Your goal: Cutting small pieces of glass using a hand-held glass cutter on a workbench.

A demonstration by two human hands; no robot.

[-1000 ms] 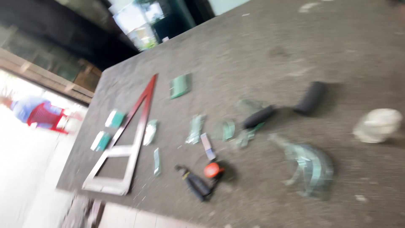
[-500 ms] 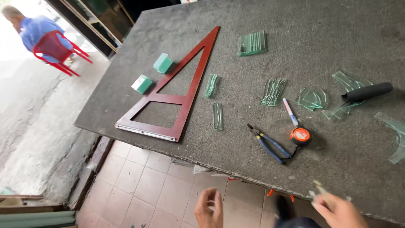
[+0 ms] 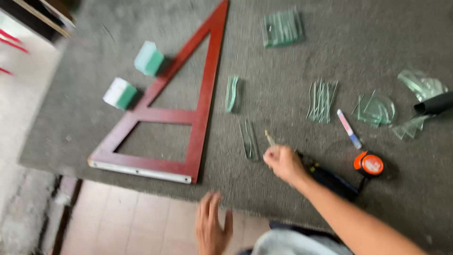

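My right hand (image 3: 283,163) rests on the grey carpeted table (image 3: 283,56), fingers closed around a thin pale stick-like tool (image 3: 269,138) that pokes out towards the far side. It lies just right of a narrow strip of clear glass (image 3: 248,138). Dark-handled pliers (image 3: 332,178) lie partly under my right forearm. My left hand (image 3: 212,226) hangs below the table's near edge, over the tiled floor, fingers spread and holding nothing. A red wooden triangular frame (image 3: 200,94) lies flat to the left.
Stacks of cut glass (image 3: 322,100) (image 3: 282,28) (image 3: 231,93), curved offcuts (image 3: 376,109), a white and blue marker (image 3: 349,128), an orange tape measure (image 3: 369,164) and a black roll (image 3: 435,103) lie on the table. Two green and white blocks (image 3: 149,57) (image 3: 120,93) sit beside the frame.
My right hand has come up from below the table edge onto the table beside the pliers. The view has closed in on the table. My left hand stays below the edge.
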